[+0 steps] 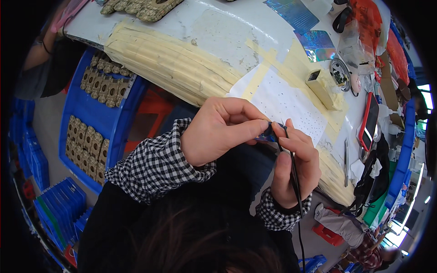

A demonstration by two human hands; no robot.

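our left hand [218,132] pinches a small blue piece [269,134] above the table edge [191,86], and our right hand [296,168] grips black tweezers [293,173] at it. we judge a tip slip could flick the piece to the floor.

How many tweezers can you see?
2: black tweezers held in the right hand by the left hand; silver tweezers lying on the table. Clutter may hide more.

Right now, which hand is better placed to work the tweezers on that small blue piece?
The right hand: it grips the black tweezers, tips at the small blue piece pinched by the left hand.
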